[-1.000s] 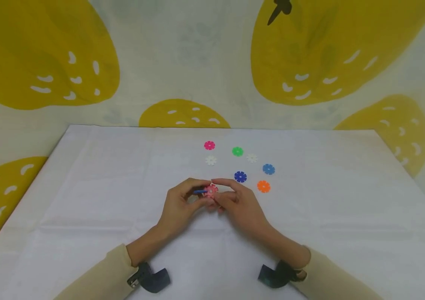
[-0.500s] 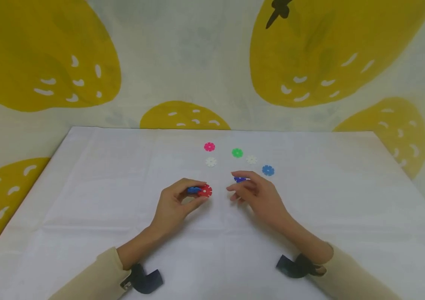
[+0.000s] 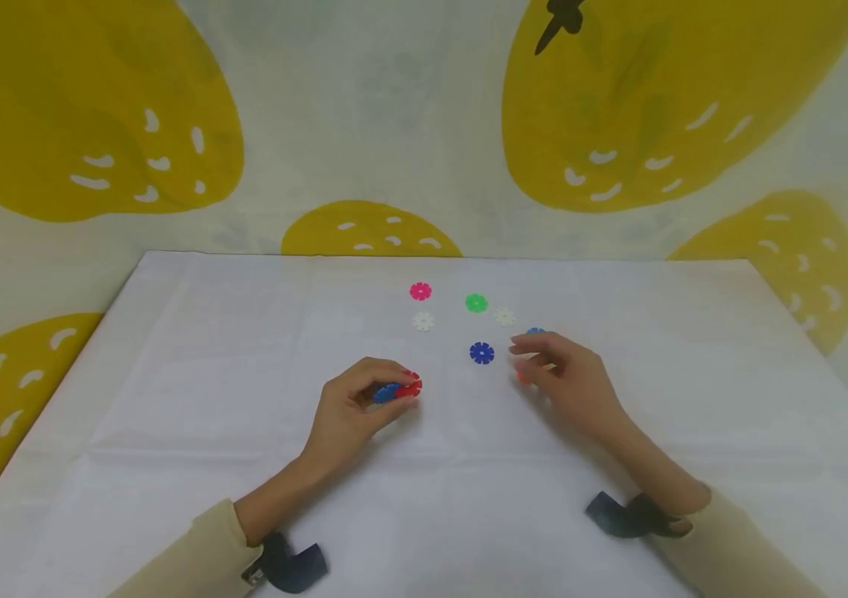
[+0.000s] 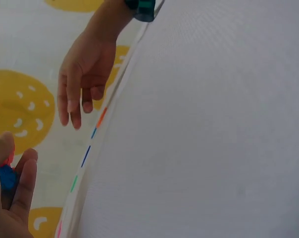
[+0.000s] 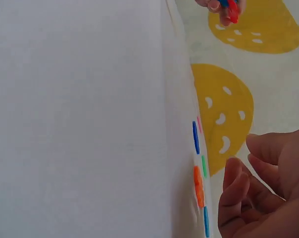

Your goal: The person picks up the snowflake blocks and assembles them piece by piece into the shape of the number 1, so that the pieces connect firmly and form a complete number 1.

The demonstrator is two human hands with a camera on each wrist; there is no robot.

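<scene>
Two hands. Left hand (image 3: 345, 407), centre of head view: thumb and fingers pinch one red disc (image 3: 409, 390), one blue disc (image 3: 384, 394) touching it. Right hand (image 3: 580, 386), right of centre: empty, fingers loosely bent, near one orange disc (image 5: 198, 186). Seven discs on white table (image 3: 169, 374), centre to right of centre: that orange, one pink disc (image 3: 420, 291), one green disc (image 3: 477, 303), one dark-blue disc (image 3: 482, 353), one light-blue disc (image 3: 536, 330) partly hidden, two white discs (image 3: 424, 321).
</scene>
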